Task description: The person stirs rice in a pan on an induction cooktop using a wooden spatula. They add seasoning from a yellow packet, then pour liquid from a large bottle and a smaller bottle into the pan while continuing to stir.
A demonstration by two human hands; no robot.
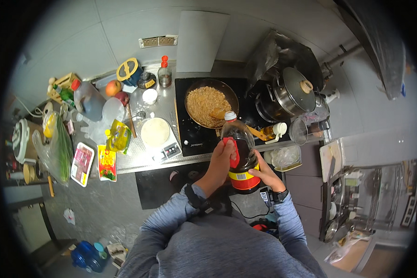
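Observation:
My left hand (223, 159) grips the red handle of a large plastic bottle (242, 137) that holds dark liquid. Around the bottle's lower side, by its yellow and red label, my right hand (267, 173) is closed. The bottle tilts away from me, its white cap (230, 115) close to the rim of a frying pan (234, 99) in this view. Crumbly light-brown food (206, 102) fills the pan, which sits on a black cooktop (194, 140). A wooden spatula (218, 113) rests in the food, its handle partly hidden behind the bottle.
A lidded steel pot (285, 95) stands right of the pan, near a pump bottle of yellow liquid (272, 132). To the left are a kitchen scale with a plate (155, 132), seasoning packets (107, 163), packaged meat (82, 164), green onions (61, 149) and a large jug (90, 100).

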